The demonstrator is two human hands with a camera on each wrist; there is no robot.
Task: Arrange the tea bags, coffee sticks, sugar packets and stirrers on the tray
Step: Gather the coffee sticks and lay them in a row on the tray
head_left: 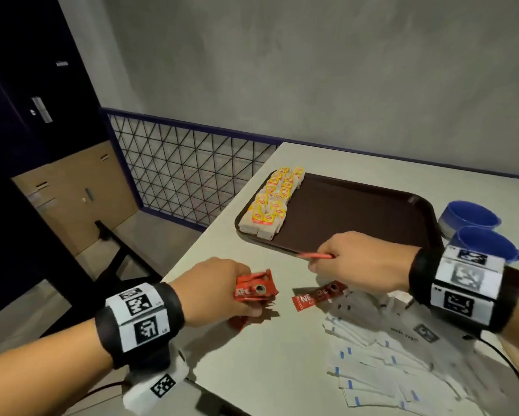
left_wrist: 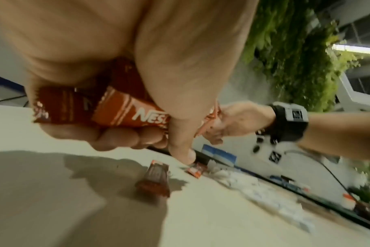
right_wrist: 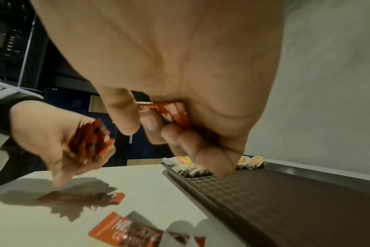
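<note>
The left hand (head_left: 213,291) was curled round a bunch of glossy red coffee sticks (head_left: 256,288), their long axes running left to right across the palm. One flat stick (head_left: 319,295) lay on the smooth pale table (head_left: 270,355), pointing up to the right. The right hand (head_left: 360,261) pinched a single thin stick (head_left: 315,255) over the near rim of the brown textured tray (head_left: 357,211), its free end toward the left. Paper tea bags (head_left: 271,199) lined the tray's left edge; white sugar packets (head_left: 381,364) were strewn at right.
</note>
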